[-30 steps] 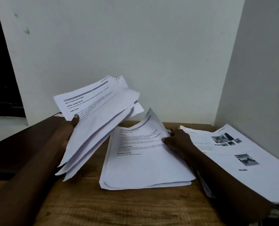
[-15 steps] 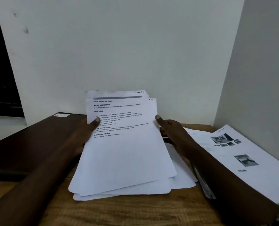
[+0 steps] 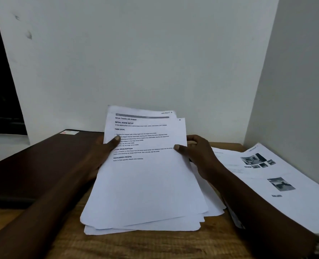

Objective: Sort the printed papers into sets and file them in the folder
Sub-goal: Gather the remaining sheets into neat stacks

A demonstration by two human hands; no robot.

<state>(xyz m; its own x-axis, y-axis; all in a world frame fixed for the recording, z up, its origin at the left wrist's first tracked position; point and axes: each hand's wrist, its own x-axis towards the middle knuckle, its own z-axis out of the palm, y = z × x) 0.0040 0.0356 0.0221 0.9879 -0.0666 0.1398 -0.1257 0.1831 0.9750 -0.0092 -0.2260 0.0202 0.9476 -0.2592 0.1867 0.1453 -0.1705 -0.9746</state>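
Fingers of both hands pinch one uneven bundle of printed papers (image 3: 145,184), left hand (image 3: 100,156) thumb on the left margin, right hand (image 3: 197,156) thumb on the right, its near edge resting on the wooden table (image 3: 155,245). This looks like gathering a set; next it needs squaring. One second stack (image 3: 270,174) lies right, one dark folder (image 3: 42,157) far left.

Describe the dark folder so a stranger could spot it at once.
Start at the wooden table in the wall corner. On its left side, beside the left hand, lies the folder: flat, dark brown, with a small white-and-red sticker at its far corner. Everything else there is white paper.
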